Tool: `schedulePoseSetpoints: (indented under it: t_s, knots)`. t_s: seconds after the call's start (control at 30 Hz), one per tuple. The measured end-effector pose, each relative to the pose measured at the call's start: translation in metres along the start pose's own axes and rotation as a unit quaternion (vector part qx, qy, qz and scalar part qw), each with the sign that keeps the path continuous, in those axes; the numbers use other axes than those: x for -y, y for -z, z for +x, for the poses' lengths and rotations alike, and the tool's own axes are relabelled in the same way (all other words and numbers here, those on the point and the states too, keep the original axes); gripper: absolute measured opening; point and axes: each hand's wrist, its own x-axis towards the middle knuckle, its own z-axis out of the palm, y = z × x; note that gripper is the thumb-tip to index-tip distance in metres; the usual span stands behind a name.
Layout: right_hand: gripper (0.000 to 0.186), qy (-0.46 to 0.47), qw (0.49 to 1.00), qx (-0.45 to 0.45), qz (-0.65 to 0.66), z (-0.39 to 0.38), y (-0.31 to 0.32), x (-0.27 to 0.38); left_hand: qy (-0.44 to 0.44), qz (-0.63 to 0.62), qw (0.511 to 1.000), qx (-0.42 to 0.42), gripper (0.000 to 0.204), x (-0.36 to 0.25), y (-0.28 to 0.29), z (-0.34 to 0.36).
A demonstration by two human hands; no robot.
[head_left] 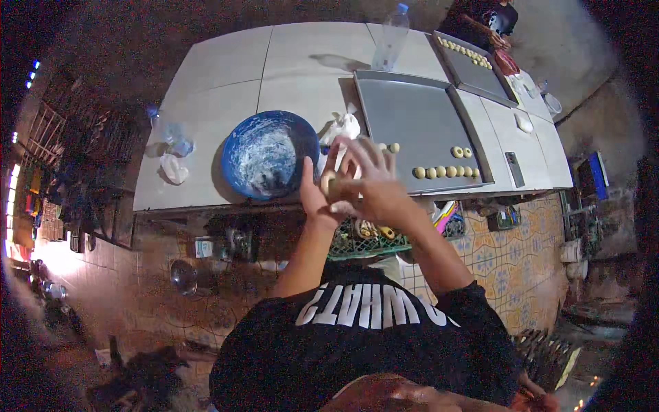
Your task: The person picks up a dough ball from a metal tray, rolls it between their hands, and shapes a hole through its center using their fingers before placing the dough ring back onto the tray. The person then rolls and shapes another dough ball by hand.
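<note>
Above the table's near edge, my two hands meet around a small pale ring-like piece of dough [329, 181]. My left hand [316, 197] cradles it at the palm, its thumb and fingers pointing up. From the other side, my right hand [379, 196] presses on the dough with its thumb side; its raised fingers are smeared by motion. Just left of them stands a blue basin [232, 173] dusted inside with white flour. To the right lies a grey metal tray [415, 103] with a row of round dough pieces [441, 172] along its near edge.
A white plastic bag [345, 126] sits between basin and tray. A clear bottle [392, 41] stands behind the tray. At the far right are a second tray [473, 72] with dough pieces, a phone [514, 169] and another person's hand [499, 41]. A green crate [371, 248] sits below the table.
</note>
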Motion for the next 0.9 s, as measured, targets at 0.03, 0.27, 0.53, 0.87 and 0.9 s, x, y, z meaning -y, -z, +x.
schedulePoseSetpoints:
  t_s: [0.03, 0.27, 0.53, 0.87, 0.9]
  knots:
    - [0.043, 0.036, 0.998, 0.009, 0.044, -0.001, -0.003, -0.002, 0.015, -0.017, 1.0, 0.002, 0.076, -0.001, 0.001, -0.001]
    - [0.046, 0.028, 0.999, 0.013, 0.036, -0.011, -0.007, -0.003, 0.007, -0.011, 1.0, 0.012, 0.079, 0.006, -0.006, 0.0]
    - [0.044, 0.039, 0.998, 0.022, 0.034, -0.016, -0.01, -0.005, 0.08, -0.133, 0.97, 0.187, 0.079, 0.007, 0.007, 0.001]
    - [0.046, -0.016, 1.0, 0.0, 0.008, -0.015, -0.011, 0.009, 0.069, -0.09, 0.988, 0.106, 0.077, 0.001, 0.002, -0.005]
    - [0.043, -0.036, 0.999, -0.041, 0.004, -0.015, -0.014, 0.007, 0.067, -0.103, 0.987, 0.103, 0.077, 0.002, -0.003, -0.005]
